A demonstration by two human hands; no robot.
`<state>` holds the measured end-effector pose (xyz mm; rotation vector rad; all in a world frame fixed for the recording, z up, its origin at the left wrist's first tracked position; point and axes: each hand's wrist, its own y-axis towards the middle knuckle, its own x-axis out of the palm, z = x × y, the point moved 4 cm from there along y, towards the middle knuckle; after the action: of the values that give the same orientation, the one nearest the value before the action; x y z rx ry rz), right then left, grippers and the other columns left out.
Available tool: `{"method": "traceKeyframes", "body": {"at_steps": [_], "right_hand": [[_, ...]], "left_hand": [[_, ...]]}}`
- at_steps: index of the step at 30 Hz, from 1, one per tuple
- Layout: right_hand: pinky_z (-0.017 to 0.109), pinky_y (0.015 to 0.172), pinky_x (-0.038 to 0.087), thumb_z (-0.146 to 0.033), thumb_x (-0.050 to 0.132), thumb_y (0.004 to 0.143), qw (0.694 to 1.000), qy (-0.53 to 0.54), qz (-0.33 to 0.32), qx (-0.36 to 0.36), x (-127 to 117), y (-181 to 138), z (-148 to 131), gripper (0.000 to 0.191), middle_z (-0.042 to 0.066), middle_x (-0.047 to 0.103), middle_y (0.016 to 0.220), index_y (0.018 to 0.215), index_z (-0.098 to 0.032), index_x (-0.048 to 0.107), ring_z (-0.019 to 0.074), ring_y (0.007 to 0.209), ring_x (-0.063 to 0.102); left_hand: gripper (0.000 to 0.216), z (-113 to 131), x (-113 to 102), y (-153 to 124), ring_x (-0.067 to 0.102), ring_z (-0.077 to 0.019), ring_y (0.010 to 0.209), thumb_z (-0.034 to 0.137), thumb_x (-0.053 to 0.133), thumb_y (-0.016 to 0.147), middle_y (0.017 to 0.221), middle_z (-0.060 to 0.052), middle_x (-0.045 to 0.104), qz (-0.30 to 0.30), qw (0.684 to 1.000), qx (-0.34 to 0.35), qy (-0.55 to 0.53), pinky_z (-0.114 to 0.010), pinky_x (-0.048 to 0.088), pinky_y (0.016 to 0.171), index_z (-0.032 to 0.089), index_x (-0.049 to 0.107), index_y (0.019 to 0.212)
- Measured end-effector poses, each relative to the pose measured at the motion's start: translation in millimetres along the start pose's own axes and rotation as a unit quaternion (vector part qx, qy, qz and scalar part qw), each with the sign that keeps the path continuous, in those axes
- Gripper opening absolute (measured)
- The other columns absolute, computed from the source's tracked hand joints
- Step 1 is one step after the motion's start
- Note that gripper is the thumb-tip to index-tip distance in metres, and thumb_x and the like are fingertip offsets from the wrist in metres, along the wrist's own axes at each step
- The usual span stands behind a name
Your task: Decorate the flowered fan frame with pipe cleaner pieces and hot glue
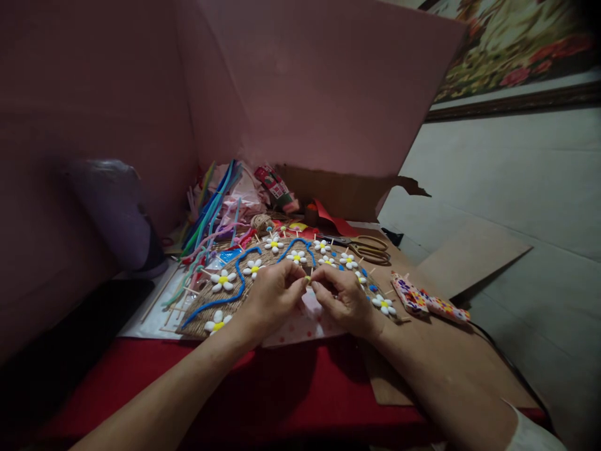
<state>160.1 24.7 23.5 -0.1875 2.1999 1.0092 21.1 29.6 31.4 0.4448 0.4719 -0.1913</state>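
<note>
My left hand (277, 297) and my right hand (346, 299) meet in the middle, thumbs and index fingers pinched around a small yellowish piece (308, 280). It is too small to identify. Just beyond and partly behind the hands lies a rounded twine-wrapped panel (265, 258). White flowers with yellow centres (223, 280), a wavy blue strip (241, 288) and small blue dots decorate it, and short wooden sticks poke out around its edge. Beneath my hands is white paper with pink dots (286, 332). My fingers and wrists cover part of the panel.
Gold-handled scissors (370, 247) lie behind the panel on the right. Coloured pipe cleaners (211, 207) and a twine ball (261, 222) are heaped at the back. Flower-patterned packets (429, 302) rest on brown cardboard (451, 351). Red cloth (300, 388) covers the front; pink board (319, 94) stands behind.
</note>
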Motion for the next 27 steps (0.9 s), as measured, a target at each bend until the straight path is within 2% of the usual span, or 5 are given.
{"method": "traceKeyframes", "body": {"at_steps": [5, 10, 16, 22, 27], "right_hand": [[0.023, 0.052, 0.033, -0.016, 0.047, 0.082, 1.0, -0.022, 0.008, -0.013, -1, 0, -3, 0.008, -0.002, 0.05, 0.06, 0.078, -0.018, 0.054, 0.0106, 0.052, 0.045], [0.022, 0.048, 0.032, -0.021, 0.05, 0.084, 0.998, -0.02, 0.052, 0.027, -2, -1, -2, 0.011, -0.003, 0.048, 0.055, 0.073, -0.018, 0.053, 0.0097, 0.048, 0.043], [0.023, 0.056, 0.038, -0.018, 0.044, 0.087, 0.999, -0.008, 0.038, 0.0, 4, -4, -11, 0.012, 0.001, 0.056, 0.067, 0.08, -0.017, 0.054, 0.0119, 0.058, 0.052], [0.024, 0.055, 0.038, -0.016, 0.044, 0.085, 0.995, -0.064, 0.067, -0.03, 5, -5, -10, 0.011, 0.002, 0.058, 0.067, 0.081, -0.017, 0.054, 0.0129, 0.057, 0.052], [0.024, 0.055, 0.037, -0.016, 0.044, 0.085, 0.988, -0.122, 0.075, -0.055, 2, -4, -8, 0.011, 0.002, 0.058, 0.065, 0.082, -0.017, 0.054, 0.0128, 0.056, 0.052]], "left_hand": [[0.01, 3, 0, 0, 0.054, -0.0115, 0.055, 0.018, 0.052, 0.077, 0.063, -0.002, 0.063, 0.035, 0.999, 0.012, 0.003, -0.021, 0.04, 0.051, 0.016, 0.061, 0.072], [0.009, -5, 3, -1, 0.053, -0.0116, 0.052, 0.019, 0.052, 0.078, 0.059, 0.0, 0.061, 0.062, 0.998, 0.02, 0.015, -0.022, 0.038, 0.05, 0.017, 0.06, 0.074], [0.01, -2, 6, -4, 0.058, -0.0142, 0.063, 0.015, 0.051, 0.076, 0.068, -0.003, 0.064, 0.119, 0.988, 0.034, 0.091, -0.024, 0.041, 0.059, 0.017, 0.06, 0.074], [0.011, -11, 11, -2, 0.061, -0.0138, 0.059, 0.023, 0.055, 0.076, 0.066, -0.003, 0.065, 0.091, 0.986, -0.061, -0.124, -0.022, 0.046, 0.054, 0.015, 0.061, 0.074], [0.013, -11, 9, 1, 0.061, -0.0128, 0.057, 0.026, 0.06, 0.073, 0.065, -0.003, 0.066, 0.081, 0.984, -0.068, -0.144, -0.021, 0.046, 0.051, 0.014, 0.065, 0.072]]}}
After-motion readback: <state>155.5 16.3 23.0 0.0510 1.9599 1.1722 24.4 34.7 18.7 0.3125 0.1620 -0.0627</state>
